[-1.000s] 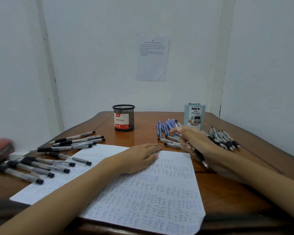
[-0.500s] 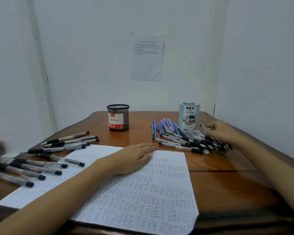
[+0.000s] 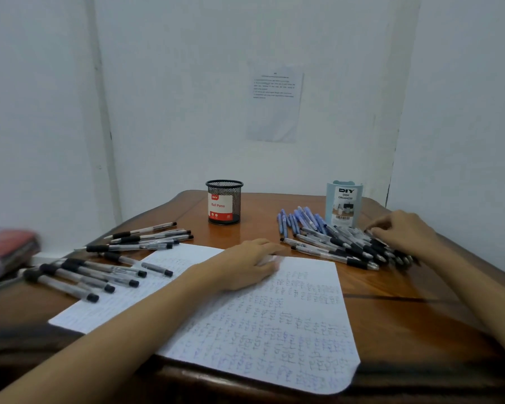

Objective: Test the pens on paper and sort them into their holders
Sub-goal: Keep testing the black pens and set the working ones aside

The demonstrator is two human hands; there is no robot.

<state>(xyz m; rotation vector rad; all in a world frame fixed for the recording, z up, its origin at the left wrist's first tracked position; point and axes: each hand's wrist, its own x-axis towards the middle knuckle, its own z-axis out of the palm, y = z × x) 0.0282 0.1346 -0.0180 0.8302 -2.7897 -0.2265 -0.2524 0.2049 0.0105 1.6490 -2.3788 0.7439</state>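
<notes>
Presses the left hand (image 3: pixel 245 265) flat on the paper (image 3: pixel 274 330), fingers straight and together near the sheet's far edge, probably to stop any slide during the next test stroke. Reaches the right hand (image 3: pixel 403 233) to the far right end of the mixed pen pile (image 3: pixel 341 246), fingers curled down onto the barrels; cannot tell between a pinch on one pen and a mere touch. Points, as a judgement, to selection of the next pen for testing. Places the paper at the near centre of the table (image 3: pixel 405 316), covered in rows of small test marks, within reach of both hands. Shows two holders upright at the far side: a black mesh cup (image 3: pixel 224 202) labelled "Ball Pens", apart from every pen group, and a light-blue desk organizer (image 3: pixel 344 204) just behind the right pile, with blue pens (image 3: pixel 301 218) fanned out beside it. Shows no pen above either rim; gives no view inside either. Suggests sorting into holders not yet begun. Lays black-capped pens (image 3: pixel 146 239) in two loose groups at the left, the nearer ones partly on the paper, plausibly set aside by kind.
</notes>
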